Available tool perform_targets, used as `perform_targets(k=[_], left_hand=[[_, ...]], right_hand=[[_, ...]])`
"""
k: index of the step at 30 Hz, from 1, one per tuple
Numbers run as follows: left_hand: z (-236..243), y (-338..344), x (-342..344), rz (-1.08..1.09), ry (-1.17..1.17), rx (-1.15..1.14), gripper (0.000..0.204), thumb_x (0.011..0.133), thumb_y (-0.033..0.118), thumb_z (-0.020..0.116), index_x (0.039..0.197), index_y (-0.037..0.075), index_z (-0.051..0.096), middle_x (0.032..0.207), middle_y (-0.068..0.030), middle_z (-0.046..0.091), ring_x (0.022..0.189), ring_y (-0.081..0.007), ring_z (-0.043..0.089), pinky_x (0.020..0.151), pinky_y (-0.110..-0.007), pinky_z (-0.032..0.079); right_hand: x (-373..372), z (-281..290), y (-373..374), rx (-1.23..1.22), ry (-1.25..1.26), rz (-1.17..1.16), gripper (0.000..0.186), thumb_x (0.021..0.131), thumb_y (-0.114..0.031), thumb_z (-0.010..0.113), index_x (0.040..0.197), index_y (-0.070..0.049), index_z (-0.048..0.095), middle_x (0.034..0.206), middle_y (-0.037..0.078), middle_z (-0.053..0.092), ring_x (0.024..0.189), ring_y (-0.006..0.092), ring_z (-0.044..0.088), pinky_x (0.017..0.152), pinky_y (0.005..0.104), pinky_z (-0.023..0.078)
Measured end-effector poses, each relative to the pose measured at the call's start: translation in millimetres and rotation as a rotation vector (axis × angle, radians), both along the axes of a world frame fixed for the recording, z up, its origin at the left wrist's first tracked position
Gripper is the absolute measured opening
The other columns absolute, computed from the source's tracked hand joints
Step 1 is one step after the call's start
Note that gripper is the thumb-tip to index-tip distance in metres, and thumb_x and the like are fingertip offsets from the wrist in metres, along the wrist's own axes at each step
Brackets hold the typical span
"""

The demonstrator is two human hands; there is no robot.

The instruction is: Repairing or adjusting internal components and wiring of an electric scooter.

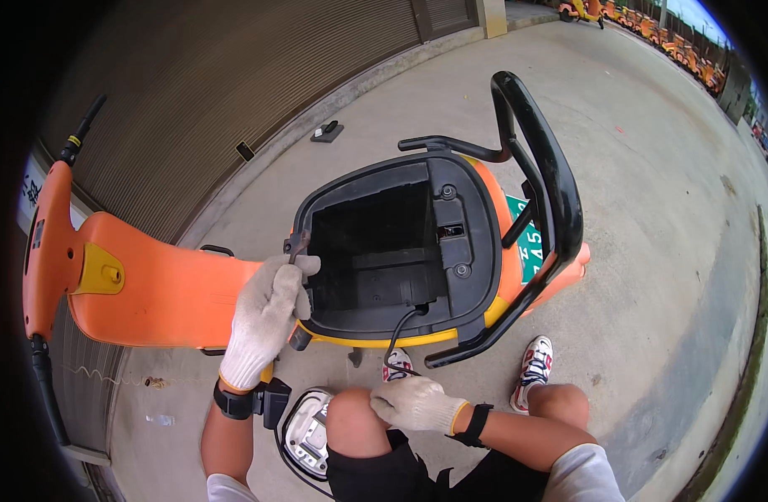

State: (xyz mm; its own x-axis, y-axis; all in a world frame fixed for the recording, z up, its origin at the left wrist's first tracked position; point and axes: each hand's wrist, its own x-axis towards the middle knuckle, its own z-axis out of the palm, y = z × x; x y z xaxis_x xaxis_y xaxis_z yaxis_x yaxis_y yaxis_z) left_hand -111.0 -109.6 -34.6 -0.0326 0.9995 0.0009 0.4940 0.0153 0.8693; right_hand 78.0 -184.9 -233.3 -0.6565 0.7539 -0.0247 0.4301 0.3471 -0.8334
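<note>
An orange electric scooter [150, 280] stands in front of me, its black storage compartment [376, 289] uncovered. My left hand [267, 309], in a whitish work glove, is closed round a small metal wrench [299, 244] whose forked end points up at the compartment's left edge. A black cable [392, 343] comes out of the compartment's near corner and drops toward my right hand [422, 406]. That hand, also gloved, has curled fingers beside my bent knee. Whether it grips the cable or anything else is hidden.
A black tubular rack [539, 159] rises at the scooter's rear, above a green plate [522, 243]. Beside my knee lies a rounded white part with a black rim [309, 431]. Small dark items [326, 131] lie on the concrete near a ribbed shutter [258, 75].
</note>
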Motion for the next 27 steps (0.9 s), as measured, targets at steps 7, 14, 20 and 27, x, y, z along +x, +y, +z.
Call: perform_targets(k=[7, 14, 20, 27], left_hand=[[31.8, 59.9, 92.0, -0.361, 0.526, -0.013, 0.034, 0.107, 0.028, 0.049, 0.113, 0.002, 0.07, 0.074, -0.0076, 0.064, 0.07, -0.0164, 0.064, 0.069, -0.034, 0.051], [16.2, 100.7, 128.8, -0.36, 0.961, 0.094, 0.036, 0.104, 0.039, 0.052, 0.104, 0.008, 0.07, 0.09, -0.0189, 0.071, 0.089, -0.0408, 0.068, 0.08, -0.047, 0.052], [28.3, 119.9, 126.6, -0.311, 0.906, 0.065, 0.046, 0.103, 0.045, 0.051, 0.094, 0.004, 0.071, 0.079, -0.0176, 0.069, 0.078, -0.0361, 0.068, 0.076, -0.045, 0.054], [40.0, 130.2, 131.8, -0.389, 0.807, -0.139, 0.05, 0.101, 0.047, 0.053, 0.096, 0.002, 0.075, 0.078, -0.0117, 0.072, 0.076, -0.0259, 0.07, 0.075, -0.039, 0.054]], right_hand=[[-12.6, 11.0, 12.1, 0.221, 0.051, -0.175, 0.02, 0.096, -0.026, 0.057, 0.092, -0.008, 0.064, 0.077, 0.017, 0.068, 0.068, 0.036, 0.071, 0.06, 0.0474, 0.057], [-5.9, 5.9, 4.4, 0.316, 0.055, -0.085, 0.021, 0.092, -0.025, 0.06, 0.081, -0.007, 0.066, 0.078, 0.016, 0.069, 0.066, 0.0346, 0.07, 0.057, 0.0434, 0.057], [-10.1, 1.2, 1.9, 0.392, 0.091, -0.036, 0.019, 0.087, -0.022, 0.062, 0.078, -0.006, 0.067, 0.07, 0.015, 0.067, 0.065, 0.0342, 0.07, 0.058, 0.0441, 0.055], [-8.8, -10.6, -1.4, 0.461, 0.07, 0.057, 0.02, 0.091, -0.025, 0.062, 0.083, -0.007, 0.064, 0.068, 0.013, 0.065, 0.062, 0.0342, 0.068, 0.053, 0.0449, 0.053]])
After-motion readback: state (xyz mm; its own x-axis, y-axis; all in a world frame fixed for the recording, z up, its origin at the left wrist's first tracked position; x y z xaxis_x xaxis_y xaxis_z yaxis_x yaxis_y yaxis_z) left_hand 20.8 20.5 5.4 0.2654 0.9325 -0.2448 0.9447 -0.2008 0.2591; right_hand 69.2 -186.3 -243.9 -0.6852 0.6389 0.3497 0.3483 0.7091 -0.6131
